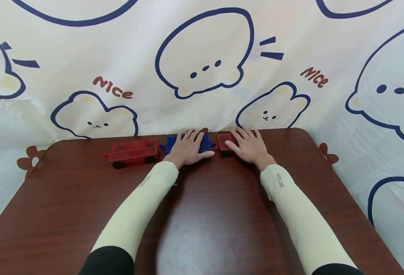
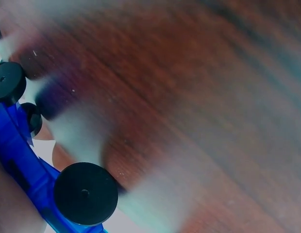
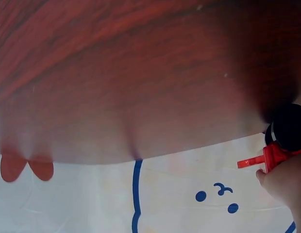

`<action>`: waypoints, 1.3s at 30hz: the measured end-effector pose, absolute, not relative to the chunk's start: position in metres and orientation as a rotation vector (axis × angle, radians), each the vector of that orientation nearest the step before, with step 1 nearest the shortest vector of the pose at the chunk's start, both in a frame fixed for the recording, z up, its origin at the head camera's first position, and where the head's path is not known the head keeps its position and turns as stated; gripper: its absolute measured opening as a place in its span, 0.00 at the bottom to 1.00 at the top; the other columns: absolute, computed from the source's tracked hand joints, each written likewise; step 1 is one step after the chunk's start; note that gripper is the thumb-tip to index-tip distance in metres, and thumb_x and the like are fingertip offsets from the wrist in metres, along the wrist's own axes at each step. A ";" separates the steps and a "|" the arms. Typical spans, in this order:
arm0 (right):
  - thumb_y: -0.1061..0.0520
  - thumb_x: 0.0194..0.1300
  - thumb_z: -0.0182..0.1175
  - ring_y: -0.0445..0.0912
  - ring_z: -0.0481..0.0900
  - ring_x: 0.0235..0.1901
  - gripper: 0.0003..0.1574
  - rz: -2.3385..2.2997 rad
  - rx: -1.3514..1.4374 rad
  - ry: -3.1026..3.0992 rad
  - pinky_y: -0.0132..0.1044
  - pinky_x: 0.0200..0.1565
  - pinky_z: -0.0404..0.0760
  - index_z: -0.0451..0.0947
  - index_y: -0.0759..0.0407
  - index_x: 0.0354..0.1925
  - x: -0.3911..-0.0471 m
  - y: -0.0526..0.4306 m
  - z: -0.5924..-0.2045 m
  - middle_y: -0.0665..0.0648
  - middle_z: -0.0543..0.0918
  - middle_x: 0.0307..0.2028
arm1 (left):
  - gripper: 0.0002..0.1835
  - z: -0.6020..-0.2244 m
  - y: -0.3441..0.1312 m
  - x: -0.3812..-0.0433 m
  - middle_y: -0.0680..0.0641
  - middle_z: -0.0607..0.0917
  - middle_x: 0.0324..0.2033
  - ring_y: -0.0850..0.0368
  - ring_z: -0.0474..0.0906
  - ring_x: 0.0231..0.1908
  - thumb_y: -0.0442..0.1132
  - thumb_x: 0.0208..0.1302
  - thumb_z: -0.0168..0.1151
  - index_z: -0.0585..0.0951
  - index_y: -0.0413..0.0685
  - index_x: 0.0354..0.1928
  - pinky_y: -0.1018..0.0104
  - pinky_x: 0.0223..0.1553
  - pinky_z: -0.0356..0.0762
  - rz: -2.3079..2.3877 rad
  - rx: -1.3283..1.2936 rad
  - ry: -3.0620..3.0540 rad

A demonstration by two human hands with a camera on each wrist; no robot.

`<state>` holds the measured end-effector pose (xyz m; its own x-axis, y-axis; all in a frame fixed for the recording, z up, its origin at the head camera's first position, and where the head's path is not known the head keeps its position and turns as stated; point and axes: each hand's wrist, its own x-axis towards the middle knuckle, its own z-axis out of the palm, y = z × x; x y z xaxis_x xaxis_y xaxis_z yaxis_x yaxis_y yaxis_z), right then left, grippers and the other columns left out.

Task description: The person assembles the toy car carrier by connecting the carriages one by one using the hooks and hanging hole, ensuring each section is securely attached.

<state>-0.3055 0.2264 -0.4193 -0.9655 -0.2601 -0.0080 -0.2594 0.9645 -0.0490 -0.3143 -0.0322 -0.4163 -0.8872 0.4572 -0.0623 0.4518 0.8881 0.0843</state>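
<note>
Three toy train cars stand in a row at the table's far edge. The left one is a translucent red train car (image 1: 134, 151) with black wheels; a small blue coupling shows by its right end. My left hand (image 1: 187, 148) holds the blue train car (image 1: 170, 143) from above, thumb on the near side; the left wrist view shows its black wheels (image 2: 86, 193). My right hand (image 1: 249, 148) lies over the right red train car (image 1: 224, 141) and grips it, covering most of it. A red coupling (image 3: 251, 162) juts from its end, beside a fingertip.
The dark brown wooden table (image 1: 208, 214) has rounded far corners. Right behind its far edge hangs a white cloth (image 1: 202, 110) with blue cartoon outlines, which also runs along both sides. Cream sleeves (image 1: 143, 206) cover both forearms.
</note>
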 end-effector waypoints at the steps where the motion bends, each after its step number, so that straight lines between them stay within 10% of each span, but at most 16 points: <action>1: 0.20 0.72 0.26 0.57 0.45 0.78 0.53 -0.081 -0.415 3.105 0.63 0.73 0.38 0.48 0.47 0.82 -0.306 0.226 -0.419 0.57 0.50 0.80 | 0.56 -0.416 -0.033 -0.315 0.44 0.56 0.78 0.44 0.45 0.78 0.83 0.62 0.37 0.54 0.50 0.81 0.39 0.75 0.36 0.105 0.708 2.978; 39: 0.25 0.74 0.40 0.54 0.45 0.79 0.49 -0.244 -0.704 3.134 0.61 0.74 0.41 0.57 0.50 0.79 -0.305 0.202 -0.401 0.57 0.56 0.78 | 0.47 -0.401 -0.060 -0.304 0.43 0.64 0.75 0.40 0.51 0.76 0.78 0.65 0.43 0.61 0.58 0.78 0.34 0.73 0.43 0.324 0.641 3.070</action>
<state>-0.3047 0.2022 -0.4008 -0.9016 -0.4182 0.1107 -0.4303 0.8933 -0.1298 -0.3039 -0.0597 -0.4011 -0.9171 0.3951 0.0525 0.3973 0.8961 0.1980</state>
